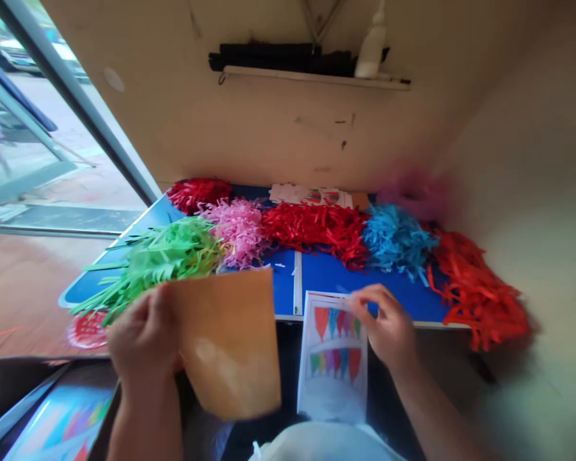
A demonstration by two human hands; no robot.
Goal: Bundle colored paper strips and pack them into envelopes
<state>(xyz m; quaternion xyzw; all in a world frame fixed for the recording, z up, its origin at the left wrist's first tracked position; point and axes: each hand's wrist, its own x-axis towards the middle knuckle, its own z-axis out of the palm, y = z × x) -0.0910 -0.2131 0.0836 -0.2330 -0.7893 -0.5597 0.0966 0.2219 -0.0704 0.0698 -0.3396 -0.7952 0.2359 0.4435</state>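
Note:
My left hand [146, 330] is closed on the left edge of a brown sheet of card [228, 342], which is held up in front of the table's near edge. To its right, my right hand [386, 326] pinches the upper right corner of a white printed card [333, 400] between thumb and fingers. Pictures of coloured pennant bunting in two rows show on that card. The two sheets are apart from each other. Blur softens the brown card and the left fingers.
On the blue table [324, 278] lie bundles of shredded strips: green [168, 250], pink [240, 227], red [317, 227], blue [398, 237] and orange-red [480, 288]. Printed cards [312, 194] lie at the back. A wall shelf [317, 78] holds a white bottle [372, 48]. Glossy printed packaging [62, 419] is at lower left.

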